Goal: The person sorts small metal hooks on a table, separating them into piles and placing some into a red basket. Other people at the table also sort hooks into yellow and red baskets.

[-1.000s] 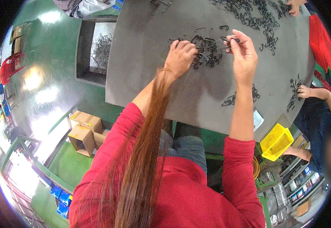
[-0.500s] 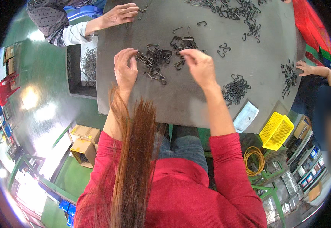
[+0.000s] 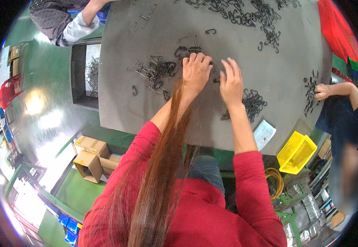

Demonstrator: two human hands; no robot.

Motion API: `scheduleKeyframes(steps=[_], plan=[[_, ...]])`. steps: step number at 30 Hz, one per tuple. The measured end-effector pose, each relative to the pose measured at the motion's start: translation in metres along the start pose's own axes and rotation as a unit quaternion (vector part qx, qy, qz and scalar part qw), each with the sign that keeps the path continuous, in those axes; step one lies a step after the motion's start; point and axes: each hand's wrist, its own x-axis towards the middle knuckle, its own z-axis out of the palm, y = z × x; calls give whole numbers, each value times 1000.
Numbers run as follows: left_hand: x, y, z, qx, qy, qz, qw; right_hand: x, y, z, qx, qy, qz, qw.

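Where the dark wire hooks (image 3: 156, 72) lie tangled on the grey table (image 3: 117, 103), my left hand (image 3: 195, 72) rests palm down at the heap's right edge, fingers curled over a few; whether they grip any I cannot tell. Just beside it, my right hand (image 3: 230, 82) hovers, fingers spread and released. More hooks (image 3: 251, 103) lie right of it.

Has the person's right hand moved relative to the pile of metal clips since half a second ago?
Yes. The right hand has drawn toward the left hand, at the right edge of the clip pile.
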Motion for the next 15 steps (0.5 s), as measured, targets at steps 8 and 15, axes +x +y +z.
scheduleKeyframes(steps=[8,15], plan=[[7,-12,-50,-357,-105,-243,896,104,31,23,-78,20,-143,986],[7,-53,-86,-498,-73,-361,785,45,21,14,-63,-22,-88,994]])
